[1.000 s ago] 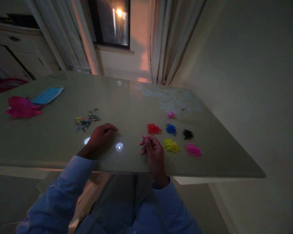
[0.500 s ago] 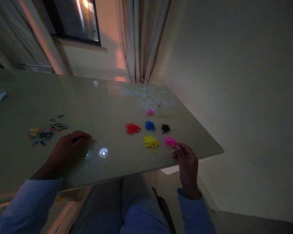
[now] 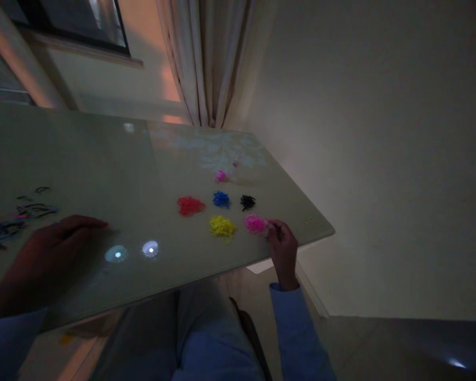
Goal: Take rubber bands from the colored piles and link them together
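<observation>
Small heaps of thin bands lie on the glossy table (image 3: 143, 174): red (image 3: 190, 206), blue (image 3: 221, 199), black (image 3: 247, 202), yellow (image 3: 222, 226) and pink (image 3: 254, 223). At the right edge of the pink heap is my right hand (image 3: 282, 241), its thumb and fingers pinched together; what is between the fingertips is too small to make out. My left hand (image 3: 61, 241) rests on the table at the left with its fingers together, beside a mixed, scattered pile of dark and coloured bands (image 3: 3, 227). Nothing shows in it.
Behind the heaps stand a small pink item (image 3: 220, 175) and a clear object (image 3: 235, 163). A few pale bands (image 3: 308, 219) lie near the right corner. A wall (image 3: 373, 159) runs along the right, a curtain (image 3: 206, 63) behind the table.
The view has turned right, so the table and heaps appear further left. My right hand stays pinched at the pink heap. The pale bands near the corner now show.
</observation>
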A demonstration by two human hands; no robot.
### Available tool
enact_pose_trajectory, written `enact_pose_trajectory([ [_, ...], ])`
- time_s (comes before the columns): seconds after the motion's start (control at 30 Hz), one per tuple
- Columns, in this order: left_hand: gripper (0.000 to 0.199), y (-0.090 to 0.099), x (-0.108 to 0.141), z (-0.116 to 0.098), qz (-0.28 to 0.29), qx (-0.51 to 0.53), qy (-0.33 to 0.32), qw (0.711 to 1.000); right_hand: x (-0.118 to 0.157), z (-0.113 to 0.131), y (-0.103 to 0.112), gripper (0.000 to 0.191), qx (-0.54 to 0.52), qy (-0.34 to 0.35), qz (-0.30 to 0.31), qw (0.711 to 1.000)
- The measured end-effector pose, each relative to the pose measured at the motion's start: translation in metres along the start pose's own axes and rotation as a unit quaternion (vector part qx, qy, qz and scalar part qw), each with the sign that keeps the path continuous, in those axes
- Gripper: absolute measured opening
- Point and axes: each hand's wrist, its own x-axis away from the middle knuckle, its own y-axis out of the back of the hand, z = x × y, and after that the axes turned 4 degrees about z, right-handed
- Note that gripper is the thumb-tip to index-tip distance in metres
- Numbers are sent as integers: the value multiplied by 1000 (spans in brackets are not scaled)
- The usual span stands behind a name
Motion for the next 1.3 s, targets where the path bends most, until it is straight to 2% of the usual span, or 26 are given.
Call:
enact_pose_trajectory([
  [0.1, 28, -2, -1, 9, 16, 34, 30, 999, -2, -2, -1, 29, 25, -4, 2, 1000],
  [0.2, 24, -3, -1, 13, 22, 49, 33, 998, -3, 0, -2, 26, 43, -3, 4, 999],
  [0.37, 28, -1, 0, 6, 26, 43, 10, 999, -2, 5, -3, 25, 64, 14, -7, 998],
  [0.53, 30, 0, -2, 1, 28, 31, 15, 999, -2, 6, -3, 25, 85, 34, -9, 996],
  [0.77, 35, 4, 1, -8, 30, 44, 17, 998, -2, 6, -4, 20, 113, 100, -21, 988],
  [1.0, 42, 0, -3, -8, 20, 41, 15, 999, 1, 3, -1, 22, 83, 82, -42, 992],
  [1.13, 42, -2, -4, -9, 13, 47, 16, 999, 10, 18, -6, 21, 35, 65, -37, 997],
  [1.3, 39, 0, -3, -12, 17, 61, -16, 998, 29, 56, -37, 13, -51, 121, 45, 990],
])
